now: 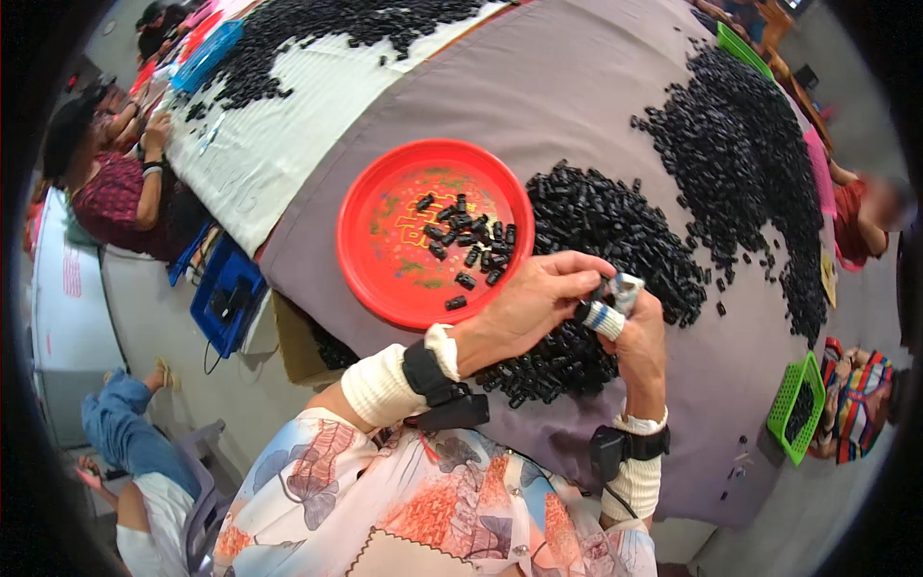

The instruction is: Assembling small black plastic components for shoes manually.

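Above the near pile of small black cylindrical pieces (615, 231), my two hands meet. My left hand (534, 298) is closed in a pinch, a small black piece (606, 288) at its fingertips. Close against it, my right hand (642, 338) is closed too. A white band with a blue stripe (604, 319) and a silvery-white bit (628, 292) show at its fingers; whether these are finger wrappings or held things I cannot make out. Left of the hands lies a round red tray (385, 274) with several black pieces (466, 231) in its right half.
A larger heap of black pieces (740, 163) spreads at the far right of the grey cloth (433, 106). Green baskets (796, 409) stand along the right edge. Another table (260, 154) with black pieces is at the upper left. People sit around; a blue crate (228, 300) stands left.
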A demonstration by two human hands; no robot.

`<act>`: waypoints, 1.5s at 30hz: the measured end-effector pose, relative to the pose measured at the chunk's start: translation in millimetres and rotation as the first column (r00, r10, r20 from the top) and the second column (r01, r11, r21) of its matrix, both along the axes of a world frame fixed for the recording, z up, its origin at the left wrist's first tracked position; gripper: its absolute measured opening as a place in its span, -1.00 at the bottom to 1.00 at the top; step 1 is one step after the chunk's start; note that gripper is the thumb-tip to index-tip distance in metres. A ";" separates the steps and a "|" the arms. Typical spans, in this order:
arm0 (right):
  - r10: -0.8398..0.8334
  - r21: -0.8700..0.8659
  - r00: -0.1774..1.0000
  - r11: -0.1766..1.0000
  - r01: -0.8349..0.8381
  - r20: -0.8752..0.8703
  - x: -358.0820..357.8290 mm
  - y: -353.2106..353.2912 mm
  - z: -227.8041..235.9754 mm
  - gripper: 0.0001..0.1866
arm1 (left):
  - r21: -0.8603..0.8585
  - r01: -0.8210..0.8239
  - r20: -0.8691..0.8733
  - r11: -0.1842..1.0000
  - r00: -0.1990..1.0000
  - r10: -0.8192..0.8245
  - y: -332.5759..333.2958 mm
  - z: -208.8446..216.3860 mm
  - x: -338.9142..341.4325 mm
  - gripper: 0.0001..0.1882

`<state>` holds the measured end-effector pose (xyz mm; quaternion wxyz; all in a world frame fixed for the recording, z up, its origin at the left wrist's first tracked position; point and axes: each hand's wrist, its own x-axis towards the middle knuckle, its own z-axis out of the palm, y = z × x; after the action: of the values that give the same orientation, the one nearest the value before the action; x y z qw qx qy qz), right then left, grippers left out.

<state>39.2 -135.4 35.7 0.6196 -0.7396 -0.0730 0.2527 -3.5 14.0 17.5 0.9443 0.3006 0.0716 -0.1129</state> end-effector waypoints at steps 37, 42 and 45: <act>0.285 -0.033 0.942 0.958 -0.284 0.177 10.9 -14.7 -5.7 -0.69 | 0.164 0.022 0.023 0.986 0.999 -0.026 -1.8 2.5 0.3 -0.83; 0.217 -0.053 0.962 0.976 -0.211 0.166 9.4 -14.5 -7.0 -0.64 | 0.117 0.018 0.001 0.993 1.000 -0.018 -2.6 2.9 1.1 -0.81; 0.233 -0.061 0.955 0.972 -0.226 0.182 10.5 -14.0 -10.4 -0.62 | 0.126 0.013 0.000 0.992 1.000 -0.013 -2.6 2.5 0.2 -0.81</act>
<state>49.7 -149.4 25.3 0.5617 -0.7587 -0.2116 0.2533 -3.2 11.4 20.0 0.9228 0.3600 0.0763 -0.1143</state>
